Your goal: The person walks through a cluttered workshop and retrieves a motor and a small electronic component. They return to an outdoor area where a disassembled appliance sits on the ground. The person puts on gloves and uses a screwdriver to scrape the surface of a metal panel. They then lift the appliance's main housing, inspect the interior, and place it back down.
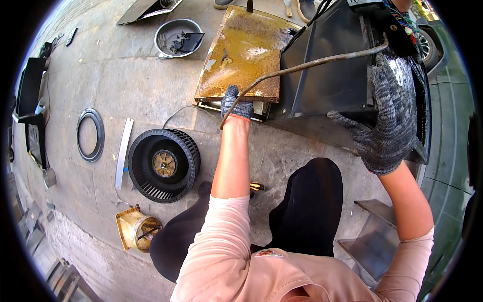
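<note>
My left hand [237, 106], in a grey knit glove, is closed on the near edge of a rusty, yellow-stained metal panel [241, 53]; its thumb lies on top and the other fingers are mostly hidden. Across that hand runs a bent brown rod [307, 64], reaching up to the right over a black metal housing [327, 65]. My right hand [387, 121], gloved alike, rests against the housing's right part with fingers stretched out and thumb spread to the left. Coloured wires [410, 25] show at the housing's far right corner.
Left of my knees lie a black fan wheel [163, 166], a metal strip [124, 153], a dark ring [90, 135] and a stained yellow collar [137, 230]. A metal bowl [177, 38] holds dark small parts. Bent sheet metal [370, 236] is by my right side. Another person's shoe [306, 9] appears beyond the panel.
</note>
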Available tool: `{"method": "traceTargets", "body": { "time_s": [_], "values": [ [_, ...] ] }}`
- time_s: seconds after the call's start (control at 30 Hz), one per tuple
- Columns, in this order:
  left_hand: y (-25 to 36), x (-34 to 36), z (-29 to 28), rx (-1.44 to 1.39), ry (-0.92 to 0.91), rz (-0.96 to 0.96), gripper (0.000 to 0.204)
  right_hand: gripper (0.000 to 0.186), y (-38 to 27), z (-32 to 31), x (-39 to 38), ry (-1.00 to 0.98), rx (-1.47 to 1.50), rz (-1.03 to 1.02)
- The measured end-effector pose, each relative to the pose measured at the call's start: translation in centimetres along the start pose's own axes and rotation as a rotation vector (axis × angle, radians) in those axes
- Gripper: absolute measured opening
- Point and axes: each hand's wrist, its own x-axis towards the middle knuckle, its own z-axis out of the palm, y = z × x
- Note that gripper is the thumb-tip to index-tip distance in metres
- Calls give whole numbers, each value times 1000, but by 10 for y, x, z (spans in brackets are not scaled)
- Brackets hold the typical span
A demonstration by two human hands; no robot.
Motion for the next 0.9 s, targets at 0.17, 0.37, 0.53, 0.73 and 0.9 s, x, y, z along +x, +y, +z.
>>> {"method": "traceTargets", "body": {
  "time_s": [0.17, 0.37, 0.53, 0.73, 0.9],
  "values": [
    [-1, 4, 24, 63, 65, 79, 33, 78, -4, -2, 2, 3, 24, 21],
    [-3, 4, -7, 105, 11, 64, 30, 75, -4, -6, 2, -13, 52, 58],
    [1, 33, -77, 321, 34, 212, 28, 73, -7, -4, 1, -46, 77, 93],
    [10, 59, -118, 360, -9, 189, 20, 70, -8, 0, 1, -71, 115, 142],
    [14, 68, -130, 430, 36, 242, 28, 70, -10, -1, 0, -90, 143, 178]
  ]
}}
